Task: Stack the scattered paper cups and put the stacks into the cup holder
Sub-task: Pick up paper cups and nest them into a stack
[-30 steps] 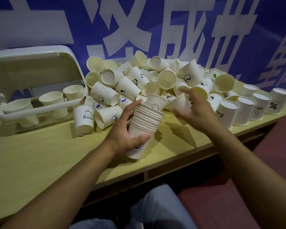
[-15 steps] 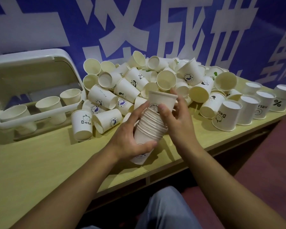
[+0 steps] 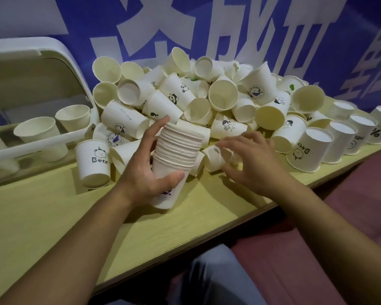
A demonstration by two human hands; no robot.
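So my left hand [image 3: 147,172] is wrapped around the stack [image 3: 176,159] just in front of the pile [image 3: 207,100], right hand [image 3: 249,159] spread over a sideways cup [image 3: 216,157], and a sloppy grab could crush it.

- Left hand [image 3: 146,172] — closed around a stack of cups [image 3: 176,159]: thumb across the near side low down, index finger extended up the far side, stack tilted slightly.
- Left forearm — bare, entering from the lower left, wrist straight.
- Right hand [image 3: 249,159] — palm down, fingers spread and blurred, on a lying cup [image 3: 216,157]; grip cannot be confirmed.
- Right forearm — bare, entering from the lower right.
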